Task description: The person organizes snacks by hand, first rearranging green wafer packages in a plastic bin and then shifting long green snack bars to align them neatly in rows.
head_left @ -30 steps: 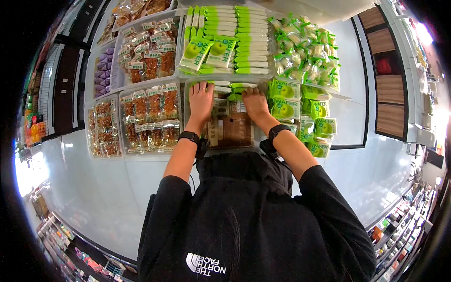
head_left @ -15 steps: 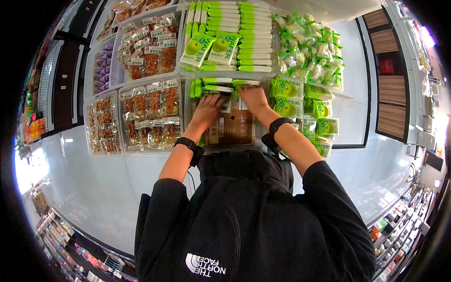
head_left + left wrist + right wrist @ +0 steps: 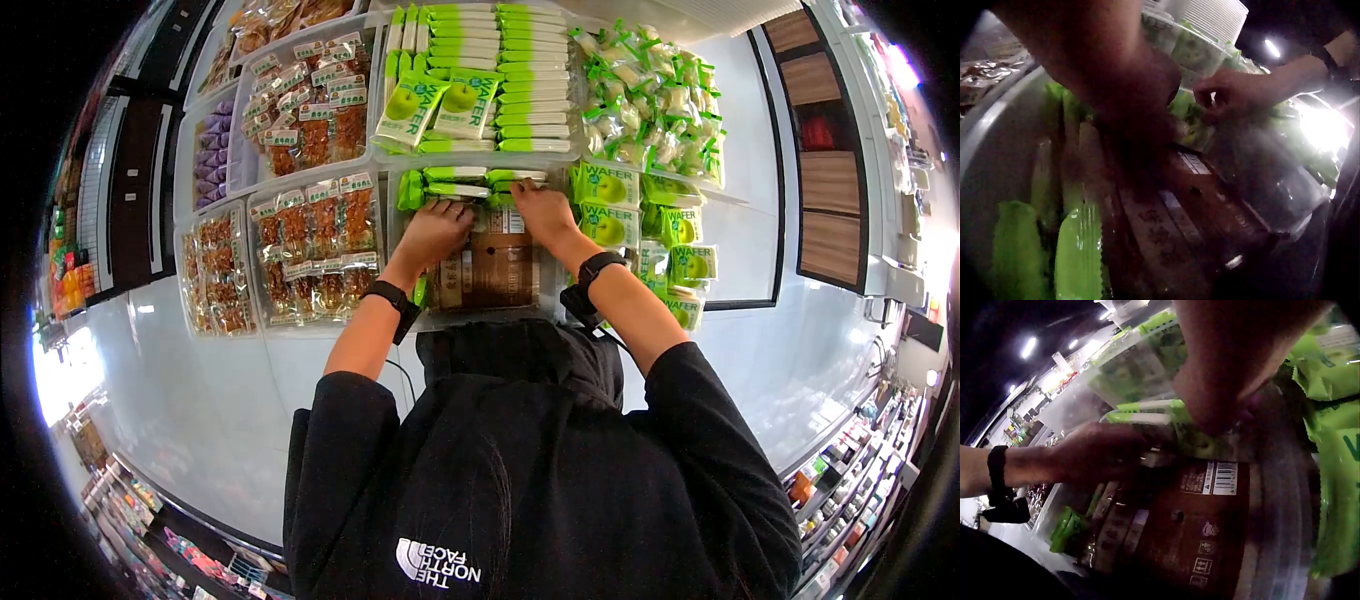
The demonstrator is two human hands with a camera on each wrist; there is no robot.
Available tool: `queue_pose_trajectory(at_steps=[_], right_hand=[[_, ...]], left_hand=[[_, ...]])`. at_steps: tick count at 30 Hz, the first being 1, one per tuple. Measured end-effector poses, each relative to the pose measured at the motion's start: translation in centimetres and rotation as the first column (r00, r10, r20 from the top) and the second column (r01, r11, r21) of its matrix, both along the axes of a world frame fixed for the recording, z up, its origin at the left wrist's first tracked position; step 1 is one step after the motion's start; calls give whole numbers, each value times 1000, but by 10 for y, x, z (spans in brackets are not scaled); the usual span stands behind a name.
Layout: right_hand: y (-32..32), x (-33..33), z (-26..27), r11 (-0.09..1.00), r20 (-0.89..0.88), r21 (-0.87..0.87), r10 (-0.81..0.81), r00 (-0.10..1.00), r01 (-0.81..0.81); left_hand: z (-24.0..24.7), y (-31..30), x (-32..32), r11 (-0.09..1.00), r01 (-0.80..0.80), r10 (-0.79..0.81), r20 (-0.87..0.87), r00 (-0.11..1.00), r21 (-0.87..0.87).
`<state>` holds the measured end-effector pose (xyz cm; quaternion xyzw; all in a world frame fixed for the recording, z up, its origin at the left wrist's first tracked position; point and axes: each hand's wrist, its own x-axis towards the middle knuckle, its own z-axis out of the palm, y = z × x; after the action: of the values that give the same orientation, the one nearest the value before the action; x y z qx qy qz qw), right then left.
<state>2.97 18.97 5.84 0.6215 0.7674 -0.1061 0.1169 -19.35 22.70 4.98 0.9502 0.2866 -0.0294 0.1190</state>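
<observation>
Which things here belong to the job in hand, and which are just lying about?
Job in hand:
left hand
right hand
wafer packets by the fingers
clear bin around them
brown cardboard in it

Apparently just lying about:
brown snack packs, left
purple packets, far left
green-tied packets, rear right

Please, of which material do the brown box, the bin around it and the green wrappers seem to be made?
Brown box: probably cardboard, with flat faces bearing printed handling symbols. Bin: likely clear plastic, smooth; light passes through its wall. Green wrappers: glossy film, judging by shiny ridges and serrated ends; plastic or foil-lined, I cannot tell.
</observation>
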Motion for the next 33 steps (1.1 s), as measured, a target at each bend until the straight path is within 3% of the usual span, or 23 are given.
queue_pose_trajectory(at_steps=[2, 4, 6, 8, 13, 18, 22, 26, 33], right_hand=[[3, -2, 4, 998, 34, -60, -19, 999, 21], [4, -2, 2, 999, 23, -33, -27, 999, 27], [4, -2, 2, 999, 15, -9, -34, 999, 34], [5, -3, 5, 992, 44, -105, -60, 997, 65], [2, 0, -13, 982, -35, -96, -168, 985, 164], [1, 2, -12, 975, -84, -75, -214, 973, 208], [-2, 3, -15, 974, -139, 42, -216, 966, 224], [-1, 2, -20, 973, -170, 64, -209, 963, 222], [4, 1, -12, 974, -108, -72, -221, 969, 214]], left_hand=[[-2, 6, -2, 999, 7, -10, 63, 998, 42], [6, 9, 0, 977, -55, 14, 194, 981, 205], [10, 10, 3, 972, -77, 41, 165, 985, 223], [10, 10, 7, 966, -94, 62, 138, 989, 241], [-3, 11, 12, 891, -112, 62, 127, 990, 441], [-9, 12, 18, 888, -164, 120, 128, 985, 430], [0, 9, 26, 869, -214, 189, 102, 977, 447], [3, 14, 28, 885, -190, 170, 83, 982, 424], [1, 21, 27, 928, -179, 185, 15, 983, 327]])
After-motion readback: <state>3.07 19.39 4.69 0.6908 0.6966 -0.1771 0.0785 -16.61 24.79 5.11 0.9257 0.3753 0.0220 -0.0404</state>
